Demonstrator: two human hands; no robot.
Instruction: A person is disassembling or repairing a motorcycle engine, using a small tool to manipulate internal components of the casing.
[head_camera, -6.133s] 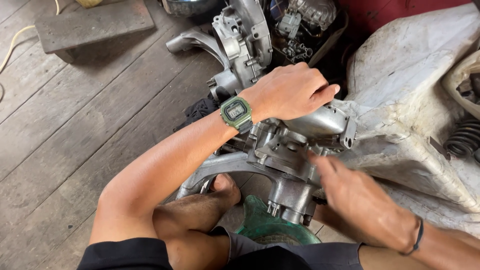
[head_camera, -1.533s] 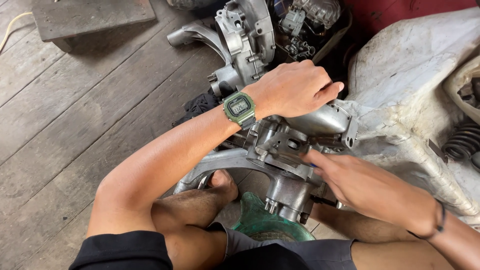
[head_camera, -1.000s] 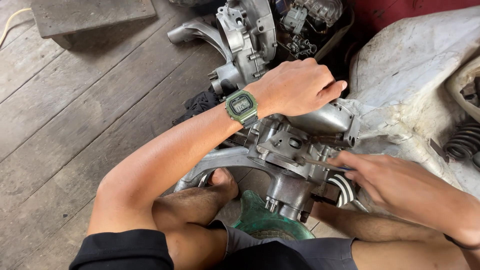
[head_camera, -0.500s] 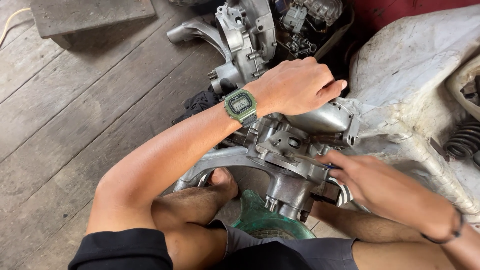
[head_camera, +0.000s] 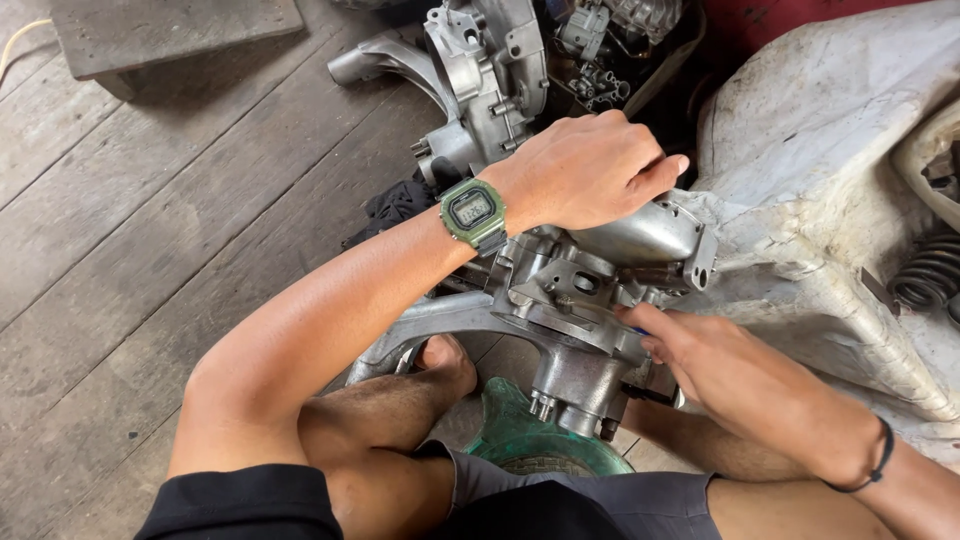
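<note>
A grey metal engine casing (head_camera: 575, 300) sits on the wooden floor between my legs. My left hand (head_camera: 585, 170), with a green digital watch (head_camera: 473, 212) on the wrist, lies on top of the casing, its fingers curled over the upper edge. My right hand (head_camera: 720, 370), a black band on its wrist, presses against the casing's right side. Its fingers are pinched on a thin tool (head_camera: 640, 332) of which only a blue bit shows. My bare foot (head_camera: 450, 365) rests against the casing's lower arm.
A green bowl (head_camera: 530, 440) stands under the casing. A second engine casing (head_camera: 490, 70) stands behind, with loose parts (head_camera: 610, 30) beside it. A dirty white sheet (head_camera: 830, 150) covers the right side, a coil spring (head_camera: 925, 275) at its edge. A wooden block (head_camera: 170, 30) lies far left.
My right hand drew back to the right about a second ago with the thin tool, then came back in against the casing's right side. My left hand stayed on top.
</note>
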